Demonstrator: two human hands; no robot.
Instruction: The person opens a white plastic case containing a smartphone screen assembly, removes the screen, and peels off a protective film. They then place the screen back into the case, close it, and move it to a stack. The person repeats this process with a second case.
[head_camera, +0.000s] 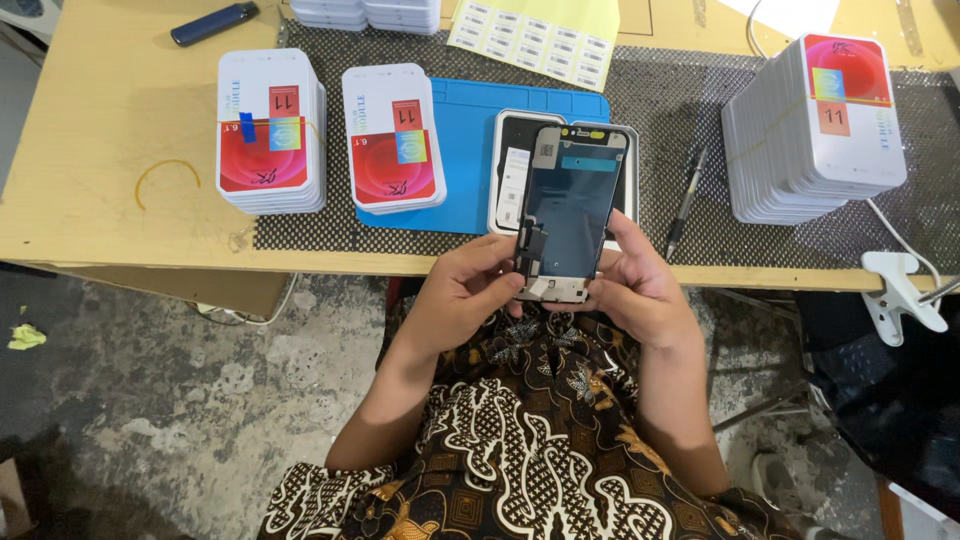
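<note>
1. Head view: the left hand (462, 290) and the right hand (640, 290) are holding a phone screen assembly (568, 212) between them, back side up, just above the near edge of the wooden table (110, 130).
2. The left hand's fingers (508, 262) are pinching the assembly's lower left edge beside its dark flex cable; the right hand's fingers are curling around the lower right edge, thumb pressing on the side.
3. Just behind the assembly, an open white box tray (505, 150) is lying half on a blue work mat (470, 130).
4. Two stacks of white boxes (272, 130) are standing left of the mat, and a taller stack (815, 125) is leaning at the right, on a black mesh pad (670, 110).
5. A dark pen (686, 203) is lying right of the tray, and a yellow label sheet (540, 35) is resting farther back.
</note>
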